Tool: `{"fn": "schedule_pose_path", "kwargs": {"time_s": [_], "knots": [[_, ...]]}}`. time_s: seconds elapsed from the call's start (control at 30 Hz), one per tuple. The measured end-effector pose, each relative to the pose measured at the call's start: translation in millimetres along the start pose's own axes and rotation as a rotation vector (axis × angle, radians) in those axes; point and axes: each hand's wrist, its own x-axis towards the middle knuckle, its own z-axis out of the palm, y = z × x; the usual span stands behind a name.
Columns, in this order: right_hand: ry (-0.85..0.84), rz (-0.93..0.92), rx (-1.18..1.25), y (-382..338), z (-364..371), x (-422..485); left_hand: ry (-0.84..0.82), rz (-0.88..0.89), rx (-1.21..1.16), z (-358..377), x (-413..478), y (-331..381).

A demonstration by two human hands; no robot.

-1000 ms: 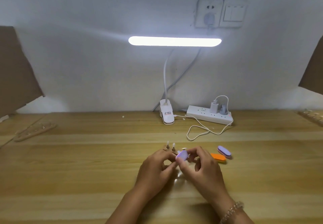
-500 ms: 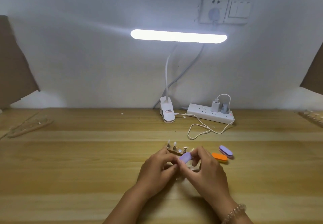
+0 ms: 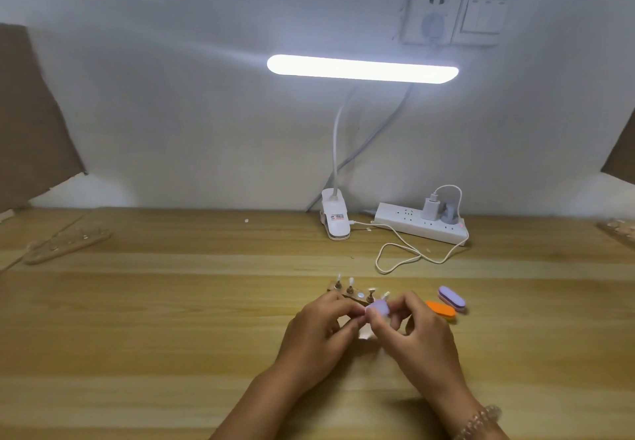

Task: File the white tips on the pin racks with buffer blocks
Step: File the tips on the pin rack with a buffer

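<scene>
A small wooden pin rack lies on the table in front of me, with several pins carrying white tips. My right hand pinches a lilac buffer block at the rack's near right end. My left hand has its fingers curled against the rack's near side and meets the block with its fingertips; what it pinches is hidden. An orange buffer block and another lilac buffer block lie just right of my hands.
A clip lamp and a white power strip with a looping cable stand at the back of the wooden table. More pin racks lie at the far left and the far right edge.
The view has shifted slightly. The lilac block in my right hand has moved a little along the rack's near end; both hands stay together at the rack.
</scene>
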Motion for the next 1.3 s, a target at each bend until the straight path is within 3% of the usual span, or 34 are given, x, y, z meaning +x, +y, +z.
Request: {"fn": "schedule_pose_path", "kwargs": {"time_s": [0.13, 0.3, 0.4, 0.57, 0.7, 0.83, 0.97, 1.1, 1.2, 1.3], "knots": [[-0.081, -0.066, 0.028, -3.3, 0.7, -4.0, 0.004, -0.001, -0.001, -1.2, 0.7, -2.0], [0.093, -0.035, -0.029, -4.8, -0.3, -0.8, 0.005, -0.005, 0.005, 2.0, 2.4, 0.0], [0.011, -0.142, -0.088, -7.5, 0.5, -5.4, 0.006, 0.016, 0.079, 1.7, 1.1, -2.1], [0.056, -0.081, -0.026, -4.7, -0.9, -1.3, -0.03, 0.036, 0.112, 1.3, 0.4, 0.0], [-0.044, -0.173, -0.054, -7.4, 0.1, -5.9, -0.031, 0.011, 0.084, -0.4, 1.8, -1.5], [0.057, -0.103, -0.002, -5.7, -0.2, -0.5, -0.072, 0.027, 0.159, 2.0, 1.1, -0.1], [-0.051, -0.191, -0.046, -7.7, 0.6, -6.3, -0.082, 0.005, 0.138, -0.5, 0.7, -1.5], [0.038, -0.086, 0.02, -5.6, 1.2, 1.7, -0.083, 0.034, 0.169, 2.0, 0.5, 0.7], [-0.026, -0.17, -0.054, -5.8, 2.7, -3.5, -0.075, -0.002, 0.112, 0.3, 1.1, -0.4], [-0.04, -0.127, -0.037, -5.8, 2.7, -2.6, -0.062, -0.011, 0.08, 0.0, 1.9, 0.0]]}}
